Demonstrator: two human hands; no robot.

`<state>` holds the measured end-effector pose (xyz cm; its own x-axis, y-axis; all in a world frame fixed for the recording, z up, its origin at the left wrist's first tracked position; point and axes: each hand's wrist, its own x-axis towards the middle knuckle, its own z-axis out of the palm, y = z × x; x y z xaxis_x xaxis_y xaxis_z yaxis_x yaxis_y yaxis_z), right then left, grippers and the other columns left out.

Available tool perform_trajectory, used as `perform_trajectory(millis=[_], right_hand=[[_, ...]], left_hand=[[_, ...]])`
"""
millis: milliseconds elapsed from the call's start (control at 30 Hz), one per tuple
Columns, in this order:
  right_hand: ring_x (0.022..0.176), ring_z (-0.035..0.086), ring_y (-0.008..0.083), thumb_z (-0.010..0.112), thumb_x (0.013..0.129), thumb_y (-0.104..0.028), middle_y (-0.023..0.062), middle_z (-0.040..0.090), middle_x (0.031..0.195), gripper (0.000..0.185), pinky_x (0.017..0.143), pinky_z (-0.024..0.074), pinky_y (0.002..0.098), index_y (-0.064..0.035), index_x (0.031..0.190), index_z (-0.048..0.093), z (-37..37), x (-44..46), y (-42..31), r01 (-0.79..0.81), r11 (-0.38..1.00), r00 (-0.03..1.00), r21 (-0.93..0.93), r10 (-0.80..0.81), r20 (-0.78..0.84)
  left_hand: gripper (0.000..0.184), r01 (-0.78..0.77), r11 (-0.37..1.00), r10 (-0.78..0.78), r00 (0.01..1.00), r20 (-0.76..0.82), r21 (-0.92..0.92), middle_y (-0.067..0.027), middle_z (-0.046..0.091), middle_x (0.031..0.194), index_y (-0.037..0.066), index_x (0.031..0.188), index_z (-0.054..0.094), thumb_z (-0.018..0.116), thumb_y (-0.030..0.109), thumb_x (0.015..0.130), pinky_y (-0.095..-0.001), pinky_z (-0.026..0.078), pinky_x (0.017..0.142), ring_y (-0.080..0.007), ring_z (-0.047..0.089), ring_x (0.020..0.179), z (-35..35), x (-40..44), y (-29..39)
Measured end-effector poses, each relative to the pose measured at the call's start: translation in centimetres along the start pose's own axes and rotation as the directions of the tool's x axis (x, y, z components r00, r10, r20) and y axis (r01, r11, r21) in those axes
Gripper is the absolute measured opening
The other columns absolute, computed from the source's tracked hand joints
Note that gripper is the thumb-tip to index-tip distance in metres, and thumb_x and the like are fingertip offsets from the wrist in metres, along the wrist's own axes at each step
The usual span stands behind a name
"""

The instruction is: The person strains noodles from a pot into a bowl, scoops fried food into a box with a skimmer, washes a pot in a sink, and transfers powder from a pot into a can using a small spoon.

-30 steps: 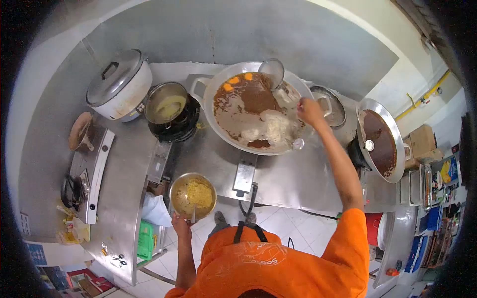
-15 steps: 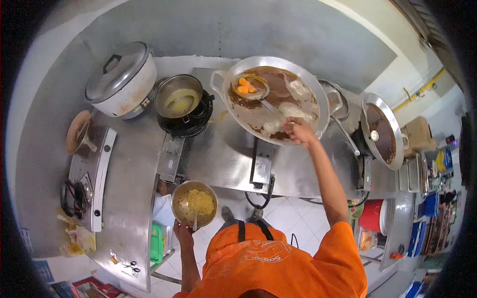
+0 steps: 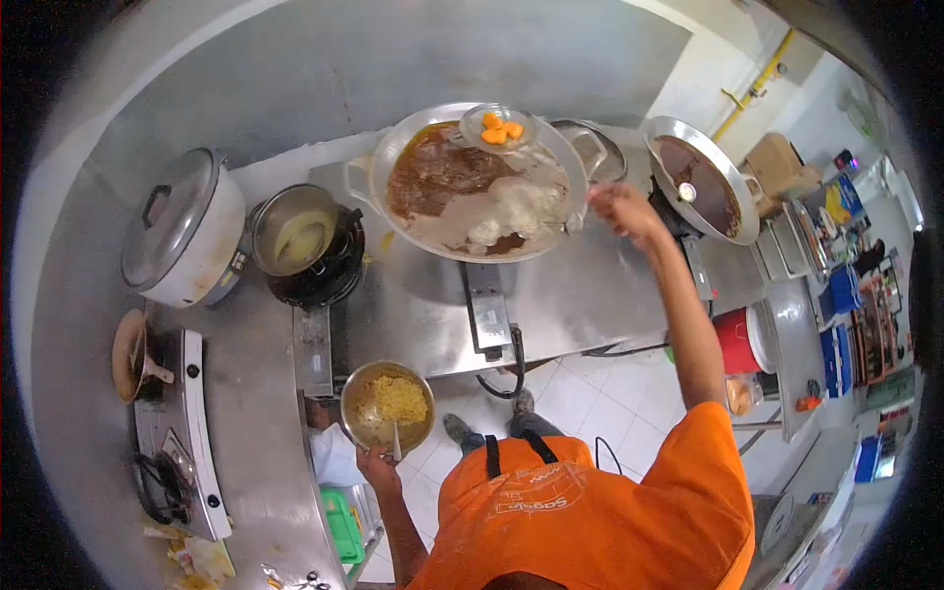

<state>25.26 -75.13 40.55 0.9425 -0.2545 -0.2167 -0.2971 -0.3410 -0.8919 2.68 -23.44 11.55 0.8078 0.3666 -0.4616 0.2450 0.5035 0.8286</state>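
Observation:
My left hand [image 3: 380, 468] grips the rim of a metal bowl [image 3: 356, 431]. In it are yellow crumbly food [image 3: 398, 398] and a spoon [image 3: 396, 440]. My right hand [image 3: 627, 212], slightly blurred, is closed on the handle of a round skimmer [image 3: 474, 126]; the handle itself hardly shows. Several orange pieces [image 3: 500, 129] lie in the skimmer, over the far rim of a large two-handled wok [image 3: 389, 157]. Brown liquid with pale foam [image 3: 521, 206] fills the wok.
To the left stand a lidded cooker [image 3: 197, 231], a pot with a strainer [image 3: 295, 231] on a black burner, and a gas stove [image 3: 197, 413]. A second wok [image 3: 703, 187] of dark liquid sits right. A round lid [image 3: 605, 162] lies behind the wok handle.
My right hand has moved right, past the wok's edge. The skimmer with the orange pieces has moved from the wok's left side to its far rim. My left hand still holds the bowl.

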Motion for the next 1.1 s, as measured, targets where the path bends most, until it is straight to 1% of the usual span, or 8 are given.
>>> perform_trajectory(millis=[333,433,733,800,900,967,1067,1100], right_hand=[[0.045,0.044,0.0105,0.057,0.086,-0.013,0.0019,0.054,0.064,0.015,0.039,0.0332,0.0298,-0.0022,0.086,0.066,-14.7,6.8,5.0,0.110,0.991,0.961,-0.075,-0.125,-0.248],[0.045,0.042,0.0084,0.061,0.088,-0.022,0.0001,0.051,0.063,0.019,0.037,0.0290,0.0266,-0.0035,0.082,0.059,-16.2,11.2,8.7,0.043,0.990,0.943,-0.134,-0.085,-0.321],[0.049,0.050,0.0140,0.055,0.087,-0.022,0.0061,0.058,0.061,0.026,0.043,0.0352,0.0293,-0.0011,0.075,0.064,-16.2,26.6,26.9,0.047,0.998,0.995,-0.050,-0.051,-0.088],[0.062,0.055,0.0154,0.039,0.097,-0.061,0.0038,0.064,0.080,0.063,0.056,0.0467,0.0333,-0.0051,0.107,0.066,-16.7,26.9,28.4,-0.170,0.985,0.985,0.005,0.170,0.026],[0.085,0.061,0.0266,0.022,0.096,-0.070,0.0084,0.064,0.108,0.082,0.082,0.0477,0.0408,-0.0030,0.131,0.053,-17.2,20.5,26.9,-0.170,0.979,0.984,0.110,0.174,-0.029],[0.077,0.064,0.0231,0.037,0.099,-0.048,0.0099,0.067,0.096,0.052,0.060,0.0495,0.0360,-0.0056,0.116,0.064,-17.0,18.4,30.9,-0.144,0.875,0.936,0.461,0.272,-0.223],[0.056,0.061,0.0158,0.049,0.099,-0.026,0.0045,0.062,0.073,0.027,0.045,0.0472,0.0274,-0.0051,0.099,0.067,-12.3,12.1,43.6,0.052,0.998,0.955,0.039,-0.039,-0.295],[0.062,0.063,0.0148,0.049,0.098,-0.027,0.0047,0.064,0.079,0.028,0.047,0.0492,0.0280,-0.0053,0.104,0.066,-7.4,8.8,48.9,0.060,0.960,0.991,0.272,-0.024,-0.134]], left_hand=[[0.049,-0.089,0.974,0.104,0.993,-0.063,0.211,-0.0129,0.059,0.111,0.005,0.128,0.046,0.052,0.001,0.080,-0.0414,0.063,0.055,-0.0303,0.067,0.084,0.6,-3.5,-2.2],[0.054,-0.042,0.999,0.039,0.987,-0.158,-0.015,-0.0130,0.059,0.111,0.004,0.126,0.048,0.053,0.002,0.072,-0.0418,0.063,0.060,-0.0263,0.067,0.085,1.8,-4.3,-3.1],[0.050,-0.029,0.991,-0.012,0.951,-0.309,-0.128,-0.0135,0.051,0.129,0.009,0.126,0.047,0.053,0.007,0.076,-0.0537,0.060,0.074,-0.0333,0.059,0.107,7.4,-11.7,-8.1],[0.053,-0.049,0.990,-0.007,0.921,-0.390,-0.132,-0.0139,0.049,0.131,0.009,0.128,0.044,0.052,0.006,0.076,-0.0563,0.057,0.080,-0.0350,0.056,0.113,11.0,-15.5,-7.5],[0.047,-0.079,0.990,0.020,0.902,-0.431,-0.120,-0.0134,0.055,0.123,0.009,0.123,0.049,0.051,0.005,0.076,-0.0529,0.060,0.076,-0.0320,0.061,0.106,11.8,-19.7,-8.9],[0.042,-0.076,0.993,0.023,0.883,-0.468,-0.094,-0.0127,0.058,0.117,0.009,0.118,0.052,0.051,0.005,0.076,-0.0499,0.061,0.073,-0.0298,0.063,0.100,11.4,-22.3,-10.1],[0.038,-0.058,0.994,0.003,0.854,-0.520,-0.091,-0.0118,0.059,0.112,0.009,0.114,0.053,0.051,0.005,0.076,-0.0477,0.062,0.070,-0.0282,0.064,0.096,12.0,-24.6,-10.9],[0.038,-0.063,0.992,-0.004,0.848,-0.530,-0.108,-0.0117,0.059,0.112,0.009,0.114,0.053,0.051,0.005,0.076,-0.0477,0.062,0.070,-0.0282,0.064,0.095,11.8,-25.1,-11.3]])
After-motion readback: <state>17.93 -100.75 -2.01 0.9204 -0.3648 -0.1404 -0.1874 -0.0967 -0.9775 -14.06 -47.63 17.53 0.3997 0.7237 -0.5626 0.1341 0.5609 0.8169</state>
